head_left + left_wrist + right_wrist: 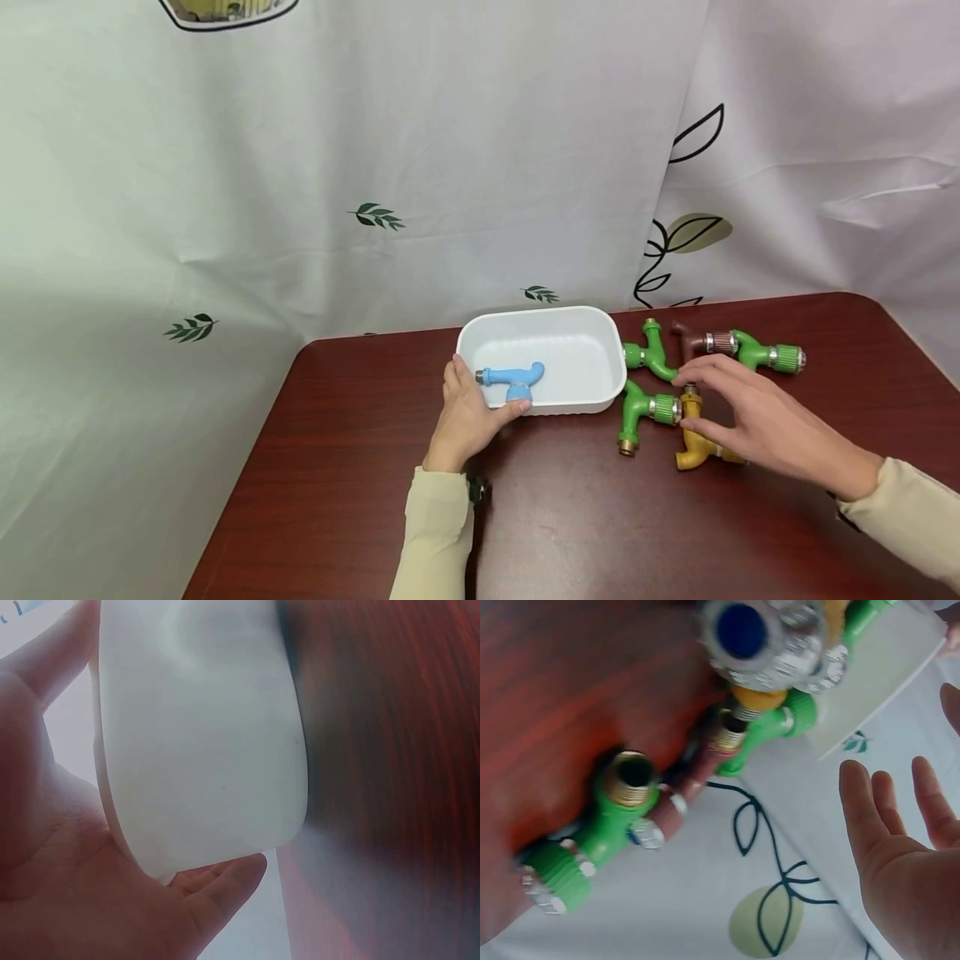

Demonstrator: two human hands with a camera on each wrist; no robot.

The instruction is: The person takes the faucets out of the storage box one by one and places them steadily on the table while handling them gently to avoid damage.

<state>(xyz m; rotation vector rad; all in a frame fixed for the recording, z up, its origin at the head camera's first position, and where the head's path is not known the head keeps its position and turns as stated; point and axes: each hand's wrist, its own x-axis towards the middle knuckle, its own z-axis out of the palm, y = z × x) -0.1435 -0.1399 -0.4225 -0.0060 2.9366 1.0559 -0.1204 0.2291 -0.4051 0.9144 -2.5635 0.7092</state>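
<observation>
A white plastic tray [570, 408] stands near the back edge of the table. My left hand [467, 421] holds its front left corner, thumb along the front rim and fingers at the left end; the tray's outer wall [202, 750] fills much of the left wrist view. Inside the tray lies a light blue tap [517, 377]. My right hand [757, 417] hovers over a yellow tap [693, 446], thumb and fingers apart with nothing between them. In the right wrist view, that hand's fingers [862, 802] are spread beside the blurred taps.
Right of the tray lie a green tap [655, 350], another green tap [637, 408], a brown tap [693, 342] and a further green tap [761, 354]. A white patterned curtain [480, 167] hangs behind the dark red table [360, 467].
</observation>
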